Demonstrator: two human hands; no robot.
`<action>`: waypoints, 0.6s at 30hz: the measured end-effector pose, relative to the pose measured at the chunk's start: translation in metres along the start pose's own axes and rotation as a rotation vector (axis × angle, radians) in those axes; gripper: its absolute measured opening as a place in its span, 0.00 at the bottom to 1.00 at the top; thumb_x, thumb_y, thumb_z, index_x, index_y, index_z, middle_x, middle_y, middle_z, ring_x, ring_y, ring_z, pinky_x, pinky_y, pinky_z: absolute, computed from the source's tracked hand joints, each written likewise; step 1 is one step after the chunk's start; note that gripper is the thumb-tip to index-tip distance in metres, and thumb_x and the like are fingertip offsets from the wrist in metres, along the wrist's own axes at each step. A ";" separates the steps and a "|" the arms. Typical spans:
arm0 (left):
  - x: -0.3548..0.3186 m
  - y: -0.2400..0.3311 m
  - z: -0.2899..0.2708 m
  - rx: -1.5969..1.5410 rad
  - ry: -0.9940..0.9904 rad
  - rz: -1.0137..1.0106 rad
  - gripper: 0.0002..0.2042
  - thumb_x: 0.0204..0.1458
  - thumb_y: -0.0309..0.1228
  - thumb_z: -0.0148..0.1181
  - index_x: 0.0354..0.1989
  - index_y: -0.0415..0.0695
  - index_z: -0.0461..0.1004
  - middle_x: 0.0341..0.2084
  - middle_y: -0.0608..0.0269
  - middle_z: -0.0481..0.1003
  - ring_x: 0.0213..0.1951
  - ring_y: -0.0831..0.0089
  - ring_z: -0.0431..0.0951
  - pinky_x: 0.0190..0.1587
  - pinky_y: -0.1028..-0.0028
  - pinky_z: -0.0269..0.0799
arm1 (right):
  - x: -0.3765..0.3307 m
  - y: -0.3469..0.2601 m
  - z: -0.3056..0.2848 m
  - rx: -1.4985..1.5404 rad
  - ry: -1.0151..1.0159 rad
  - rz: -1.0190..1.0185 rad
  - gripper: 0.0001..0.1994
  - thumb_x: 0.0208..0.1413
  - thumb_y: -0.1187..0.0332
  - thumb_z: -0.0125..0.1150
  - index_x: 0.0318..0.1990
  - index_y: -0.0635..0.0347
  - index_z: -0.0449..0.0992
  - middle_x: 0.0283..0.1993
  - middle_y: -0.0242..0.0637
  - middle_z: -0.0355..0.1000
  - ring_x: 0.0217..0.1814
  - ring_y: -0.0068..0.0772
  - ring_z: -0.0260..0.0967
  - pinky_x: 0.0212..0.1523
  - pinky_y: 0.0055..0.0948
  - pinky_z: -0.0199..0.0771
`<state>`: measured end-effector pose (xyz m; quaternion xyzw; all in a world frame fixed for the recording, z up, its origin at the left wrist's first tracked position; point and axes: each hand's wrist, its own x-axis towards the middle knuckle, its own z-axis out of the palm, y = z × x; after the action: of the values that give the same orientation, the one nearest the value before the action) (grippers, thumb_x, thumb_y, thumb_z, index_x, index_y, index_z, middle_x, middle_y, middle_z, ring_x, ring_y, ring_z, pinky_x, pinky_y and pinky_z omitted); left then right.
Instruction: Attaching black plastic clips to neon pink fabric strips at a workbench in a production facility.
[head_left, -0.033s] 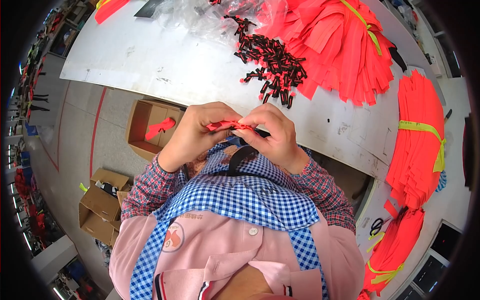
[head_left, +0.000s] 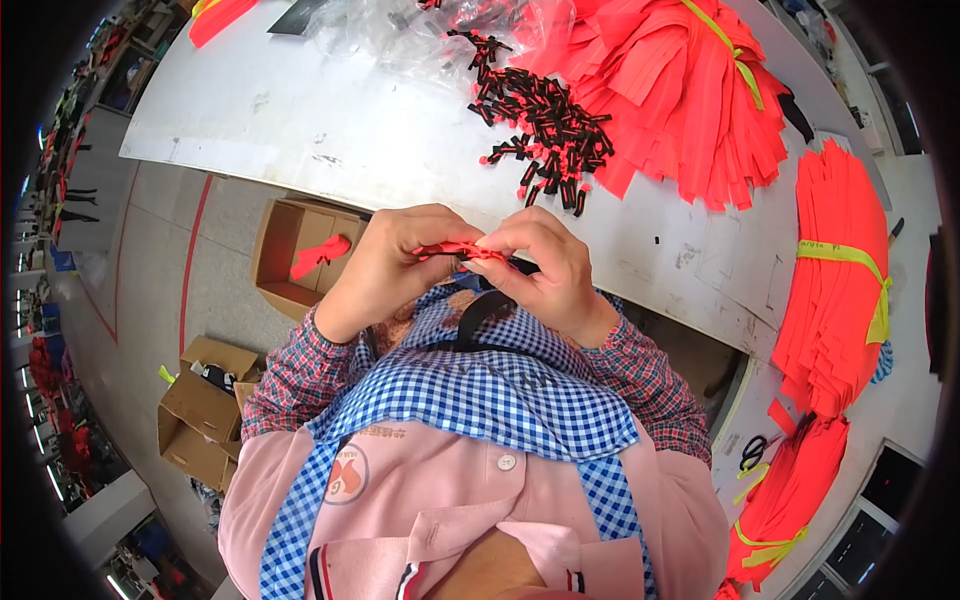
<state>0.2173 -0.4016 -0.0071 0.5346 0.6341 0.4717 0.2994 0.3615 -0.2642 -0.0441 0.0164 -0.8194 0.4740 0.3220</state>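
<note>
Matt held cloth strip [head_left: 450,248], glossy plastic film [head_left: 425,42], smooth white tabletop [head_left: 240,110]

Red strip [head_left: 445,248]: partly covered by fingers of left hand [head_left: 395,255] and right hand [head_left: 550,262]; full shape unclear. Plastic bag [head_left: 390,45] and big red bundle [head_left: 675,95] cut off by top edge. Black piece [head_left: 796,117] partly under bundle. Dark contents [head_left: 217,377] of cardboard box [head_left: 205,405] too small to identify. Left-rim clutter [head_left: 62,410] blurred.
</note>
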 end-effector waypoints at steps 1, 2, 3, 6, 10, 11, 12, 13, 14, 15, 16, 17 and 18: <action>0.000 -0.001 0.000 -0.001 -0.001 0.000 0.12 0.42 0.15 0.60 0.37 0.38 0.77 0.29 0.58 0.76 0.33 0.70 0.77 0.36 0.76 0.71 | 0.000 0.000 0.001 -0.001 0.000 0.002 0.10 0.48 0.73 0.67 0.36 0.63 0.73 0.33 0.35 0.69 0.31 0.22 0.69 0.30 0.20 0.70; 0.000 -0.001 0.001 -0.025 0.000 -0.008 0.12 0.41 0.15 0.60 0.37 0.38 0.77 0.29 0.58 0.76 0.33 0.68 0.77 0.36 0.75 0.71 | -0.001 -0.001 0.003 0.017 0.027 0.009 0.10 0.47 0.72 0.68 0.36 0.61 0.74 0.32 0.35 0.70 0.29 0.25 0.69 0.28 0.21 0.70; 0.000 -0.002 0.001 -0.048 0.004 -0.017 0.12 0.41 0.15 0.60 0.36 0.38 0.77 0.28 0.57 0.76 0.32 0.67 0.77 0.36 0.74 0.72 | -0.001 -0.001 0.004 0.035 0.053 0.016 0.09 0.47 0.71 0.68 0.36 0.59 0.75 0.30 0.35 0.70 0.27 0.27 0.68 0.27 0.23 0.70; -0.002 -0.006 0.003 -0.097 0.005 -0.011 0.12 0.42 0.15 0.60 0.36 0.38 0.77 0.29 0.58 0.76 0.33 0.68 0.78 0.36 0.75 0.72 | -0.003 0.001 0.007 0.087 0.077 0.031 0.09 0.47 0.71 0.67 0.36 0.60 0.75 0.31 0.35 0.70 0.28 0.26 0.69 0.27 0.22 0.70; -0.003 -0.010 0.005 -0.160 -0.012 -0.030 0.11 0.43 0.14 0.60 0.36 0.37 0.77 0.30 0.59 0.76 0.33 0.71 0.77 0.36 0.77 0.72 | -0.007 -0.001 0.006 0.162 0.068 0.098 0.08 0.48 0.71 0.67 0.36 0.60 0.75 0.31 0.34 0.70 0.28 0.24 0.69 0.28 0.22 0.70; -0.003 -0.010 0.006 -0.185 -0.018 -0.062 0.11 0.43 0.14 0.60 0.36 0.37 0.77 0.30 0.60 0.76 0.34 0.72 0.77 0.37 0.77 0.72 | -0.007 -0.002 0.005 0.202 0.060 0.142 0.08 0.49 0.71 0.67 0.36 0.61 0.75 0.31 0.34 0.70 0.29 0.24 0.69 0.29 0.22 0.71; -0.003 -0.011 0.007 -0.209 -0.024 -0.093 0.10 0.44 0.14 0.60 0.36 0.37 0.77 0.31 0.61 0.76 0.34 0.74 0.77 0.37 0.78 0.72 | -0.008 -0.002 0.004 0.241 0.052 0.186 0.08 0.49 0.71 0.66 0.36 0.61 0.75 0.31 0.34 0.70 0.29 0.24 0.70 0.29 0.21 0.71; -0.004 -0.012 0.008 -0.209 -0.023 -0.093 0.10 0.44 0.14 0.60 0.36 0.37 0.77 0.31 0.61 0.76 0.34 0.74 0.77 0.37 0.78 0.72 | -0.008 -0.002 0.004 0.241 0.051 0.186 0.08 0.49 0.71 0.66 0.36 0.61 0.75 0.31 0.34 0.70 0.29 0.24 0.70 0.29 0.21 0.71; -0.004 -0.014 0.009 -0.230 -0.023 -0.103 0.10 0.44 0.14 0.59 0.36 0.37 0.77 0.31 0.61 0.76 0.34 0.74 0.77 0.37 0.78 0.72 | -0.009 -0.002 0.003 0.245 0.043 0.197 0.08 0.49 0.71 0.66 0.36 0.61 0.75 0.31 0.34 0.70 0.29 0.24 0.70 0.29 0.21 0.71; -0.004 -0.015 0.010 -0.250 -0.022 -0.113 0.10 0.44 0.14 0.59 0.36 0.37 0.77 0.31 0.61 0.75 0.35 0.74 0.77 0.37 0.78 0.72 | -0.009 -0.002 0.003 0.250 0.036 0.208 0.08 0.49 0.72 0.66 0.36 0.61 0.75 0.31 0.34 0.70 0.29 0.24 0.70 0.29 0.22 0.71; -0.005 -0.015 0.011 -0.251 -0.020 -0.114 0.10 0.44 0.14 0.59 0.36 0.37 0.77 0.31 0.61 0.75 0.35 0.74 0.77 0.37 0.78 0.72 | -0.009 -0.002 0.002 0.250 0.034 0.208 0.08 0.49 0.72 0.66 0.36 0.61 0.75 0.31 0.34 0.70 0.29 0.24 0.70 0.29 0.22 0.71; -0.006 -0.015 0.012 -0.276 -0.007 -0.133 0.11 0.43 0.14 0.60 0.36 0.37 0.77 0.30 0.61 0.76 0.35 0.74 0.77 0.37 0.78 0.72 | -0.008 -0.002 0.002 0.159 0.024 0.152 0.08 0.48 0.72 0.66 0.36 0.61 0.75 0.31 0.34 0.70 0.29 0.25 0.69 0.29 0.22 0.71; -0.006 -0.015 0.013 -0.302 0.003 -0.152 0.11 0.42 0.14 0.61 0.36 0.38 0.77 0.30 0.61 0.76 0.35 0.74 0.77 0.36 0.78 0.72 | -0.007 -0.002 0.001 0.066 0.017 0.097 0.08 0.48 0.72 0.67 0.36 0.61 0.75 0.31 0.34 0.70 0.29 0.25 0.69 0.28 0.22 0.70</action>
<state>0.2240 -0.4034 -0.0266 0.4333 0.5952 0.5382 0.4103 0.3670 -0.2683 -0.0468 -0.0169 -0.8003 0.5160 0.3049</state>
